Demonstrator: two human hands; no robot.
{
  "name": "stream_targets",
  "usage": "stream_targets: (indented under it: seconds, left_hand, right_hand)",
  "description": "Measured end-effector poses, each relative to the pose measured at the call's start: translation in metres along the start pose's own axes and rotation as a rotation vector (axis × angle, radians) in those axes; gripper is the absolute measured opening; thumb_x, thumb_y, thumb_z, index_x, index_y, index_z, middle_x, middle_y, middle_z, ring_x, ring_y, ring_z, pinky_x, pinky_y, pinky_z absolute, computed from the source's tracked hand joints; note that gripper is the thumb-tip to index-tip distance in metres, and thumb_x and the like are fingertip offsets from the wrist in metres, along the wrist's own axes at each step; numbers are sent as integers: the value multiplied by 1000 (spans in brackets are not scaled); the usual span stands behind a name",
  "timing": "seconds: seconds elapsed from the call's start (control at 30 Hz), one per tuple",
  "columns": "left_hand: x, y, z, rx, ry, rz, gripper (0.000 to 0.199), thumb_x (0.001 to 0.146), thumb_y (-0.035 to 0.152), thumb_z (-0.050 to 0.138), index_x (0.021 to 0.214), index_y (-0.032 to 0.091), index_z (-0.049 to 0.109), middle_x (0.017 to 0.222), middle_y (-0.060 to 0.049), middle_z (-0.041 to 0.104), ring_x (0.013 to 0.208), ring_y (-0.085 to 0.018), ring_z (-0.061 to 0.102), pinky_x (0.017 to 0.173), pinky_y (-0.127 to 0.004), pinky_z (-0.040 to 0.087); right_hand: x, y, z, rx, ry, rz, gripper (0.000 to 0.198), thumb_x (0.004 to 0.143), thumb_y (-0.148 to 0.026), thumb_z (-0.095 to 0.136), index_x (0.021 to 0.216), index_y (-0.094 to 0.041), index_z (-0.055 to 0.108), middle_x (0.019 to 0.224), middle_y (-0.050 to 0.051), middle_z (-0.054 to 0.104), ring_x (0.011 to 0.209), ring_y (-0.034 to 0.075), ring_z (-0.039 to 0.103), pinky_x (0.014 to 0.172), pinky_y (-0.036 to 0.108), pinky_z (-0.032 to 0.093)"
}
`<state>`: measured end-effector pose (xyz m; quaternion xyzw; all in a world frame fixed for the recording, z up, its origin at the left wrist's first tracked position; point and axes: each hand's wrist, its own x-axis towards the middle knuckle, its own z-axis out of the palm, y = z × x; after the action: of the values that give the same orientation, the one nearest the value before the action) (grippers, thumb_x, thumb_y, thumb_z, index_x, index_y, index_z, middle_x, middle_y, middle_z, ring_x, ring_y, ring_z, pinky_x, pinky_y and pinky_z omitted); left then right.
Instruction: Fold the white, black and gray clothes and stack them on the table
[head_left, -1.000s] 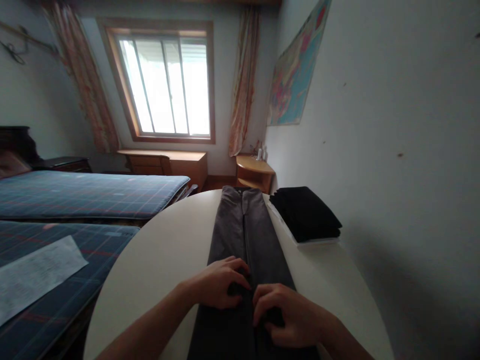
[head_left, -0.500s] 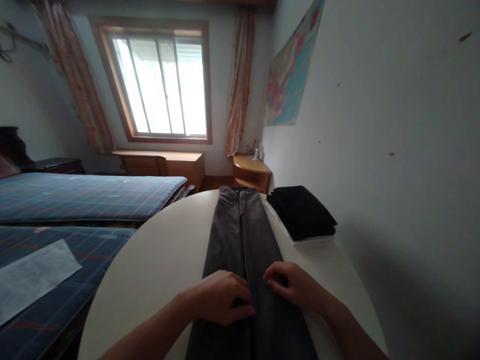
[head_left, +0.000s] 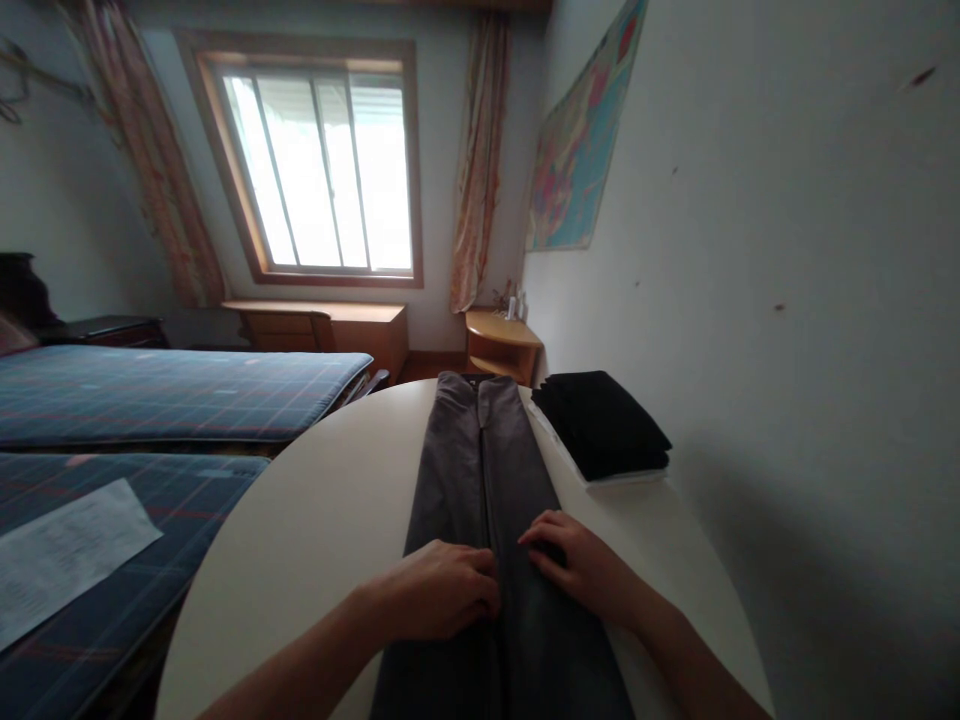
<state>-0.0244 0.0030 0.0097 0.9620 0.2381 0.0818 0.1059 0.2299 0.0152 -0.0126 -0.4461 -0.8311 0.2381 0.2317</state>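
Observation:
A pair of dark grey trousers (head_left: 450,490) lies lengthwise on the round white table (head_left: 330,520), waistband at the far edge and legs side by side toward me. My left hand (head_left: 446,590) is over the left leg, fingers closed on the fabric at its inner edge by the gap between the legs. On the right leg rests my right hand (head_left: 574,560), its fingers loosely curved and thumb apart, fingertips touching the cloth. The near ends of the legs run out of view.
A stack of folded black cloth (head_left: 604,425) sits on white material at the table's right side. Beds with plaid mattresses (head_left: 187,395) stand on the left, one bearing a paper sheet (head_left: 75,550). The wall (head_left: 750,350) rises close on the right.
My left thumb and fingers have come together at the inner edge of the left leg. My right hand has shifted slightly up and left on the trousers.

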Motion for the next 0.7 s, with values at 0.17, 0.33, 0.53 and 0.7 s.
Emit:
stream_targets:
  seconds: [0.17, 0.33, 0.53, 0.7]
  left_hand:
    - [4, -1, 4, -6, 92, 31, 10, 97, 22, 53, 97, 24, 63, 103, 1, 67, 90, -14, 63, 78, -24, 45]
    - [4, 5, 10, -100, 108, 108, 16, 85, 36, 70, 98, 28, 66, 105, 4, 70, 102, -18, 59, 90, -30, 40]
    - [9, 25, 20, -80, 38, 266, 36, 85, 44, 70, 118, 31, 63, 110, 2, 69, 98, -19, 61, 85, -33, 41]
    - [23, 45, 58, 183, 122, 297, 15, 96, 39, 60, 99, 27, 67, 103, 2, 70, 86, -16, 62, 66, -30, 41]
  right_hand:
    - [0, 3, -2, -13, -6, 10, 20, 87, -20, 59, 103, -22, 72, 106, 6, 66, 103, 20, 60, 94, 32, 45]
    - [-2, 5, -6, 7, -29, 16, 18, 87, -22, 62, 102, -22, 72, 104, 5, 67, 102, 20, 61, 93, 32, 46]
    - [-1, 12, -7, -29, 22, 36, 25, 89, -25, 60, 112, -22, 70, 117, 8, 64, 110, 21, 59, 100, 34, 44]
    - [3, 18, -4, -126, 105, 105, 30, 91, -28, 57, 118, -21, 68, 122, 10, 63, 117, 24, 55, 105, 38, 40]
